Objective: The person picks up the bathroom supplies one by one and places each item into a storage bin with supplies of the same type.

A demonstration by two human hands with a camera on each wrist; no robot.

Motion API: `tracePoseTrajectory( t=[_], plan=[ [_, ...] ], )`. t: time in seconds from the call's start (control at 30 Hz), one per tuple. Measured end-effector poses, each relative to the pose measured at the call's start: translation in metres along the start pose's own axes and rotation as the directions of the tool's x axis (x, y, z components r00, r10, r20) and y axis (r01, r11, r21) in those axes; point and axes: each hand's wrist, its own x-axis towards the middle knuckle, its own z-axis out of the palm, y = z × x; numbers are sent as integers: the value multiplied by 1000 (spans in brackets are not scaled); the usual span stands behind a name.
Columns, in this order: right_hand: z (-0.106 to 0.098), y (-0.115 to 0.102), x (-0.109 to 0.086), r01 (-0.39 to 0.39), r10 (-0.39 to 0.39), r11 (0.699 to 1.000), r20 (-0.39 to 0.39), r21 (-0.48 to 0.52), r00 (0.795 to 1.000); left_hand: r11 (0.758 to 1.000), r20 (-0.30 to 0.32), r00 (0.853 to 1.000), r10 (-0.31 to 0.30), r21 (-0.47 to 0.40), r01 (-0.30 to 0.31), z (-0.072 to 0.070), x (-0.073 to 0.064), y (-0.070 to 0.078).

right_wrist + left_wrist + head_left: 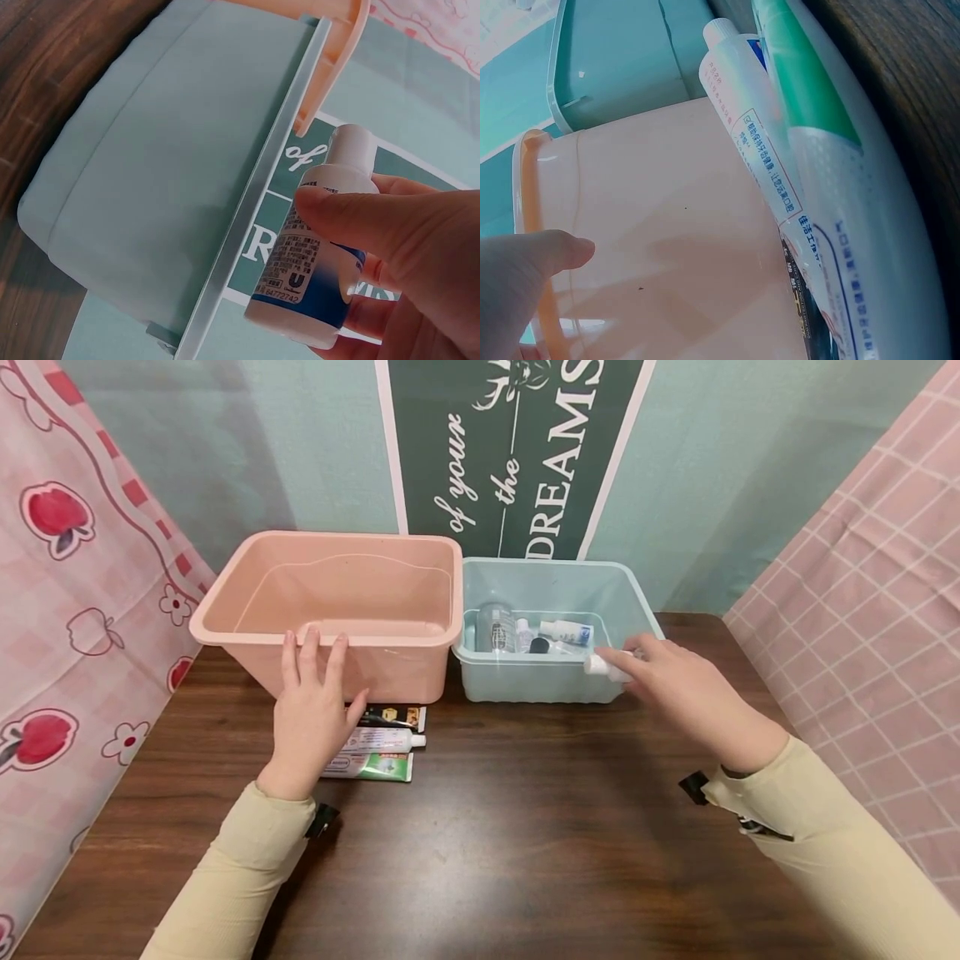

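My right hand (671,681) grips a small white and blue bottle (315,247) with a white cap, thumb across its printed label. It holds the bottle over the front rim of the light blue bin (536,681). Inside that bin lie a clear bottle (495,628), a small white tube (567,632) and other little containers. My left hand (309,718) rests on the front rim of the pink bin (397,672), fingers straight, its thumb (562,251) spread against the outer wall.
In front of the pink bin, toothpaste tubes lie side by side: a black one (386,717), a white one (382,741) and a green and white one (386,767). A dark wooden table (480,860) bears everything. Patterned cloths hang at the left, back and right.
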Motion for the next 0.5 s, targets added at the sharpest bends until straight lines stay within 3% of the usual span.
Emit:
tracePoseTrajectory(
  t=[0.5],
  plan=[
    [-5, 8, 10, -38, 39, 999, 35, -26, 999, 1000, 19, 1000, -5, 12, 5, 1, -1, -1]
  ],
)
